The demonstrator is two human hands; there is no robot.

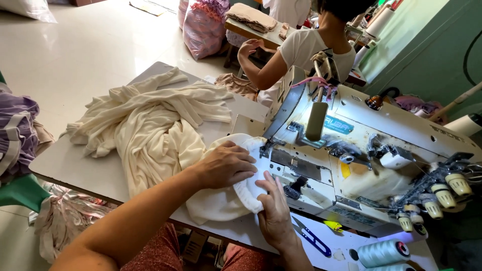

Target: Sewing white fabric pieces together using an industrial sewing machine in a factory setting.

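Up close at the machine: a person's two bare hands work a piece of white cloth [228, 200] on a grey sewing table [75, 160].
Left hand: the left hand [226, 164] lies palm down on the white cloth, fingers loosely curled and pressing it flat; it grasps nothing.
Right hand: the right hand [273, 213] pinches the cloth's near edge between thumb and fingers, just in front of the machine bed.
White cloth: bunched on the table's front edge, its far end running up to the presser foot area of the white industrial sewing machine [371, 150].
To the left: a heap of cream fabric [150, 125] covers much of the table, touching the white cloth.
By the right wrist: blue-handled thread snips [312, 238] and a yellow marker [333, 226] lie on the table; a pale thread cone [381, 252] lies further right.
Beyond the machine: another person in a white shirt [311, 47] sits facing away at a second table, hand raised.
On the floor: a pink bag of fabric [203, 27] stands near that table; purple cloth [17, 128] shows at the left edge.
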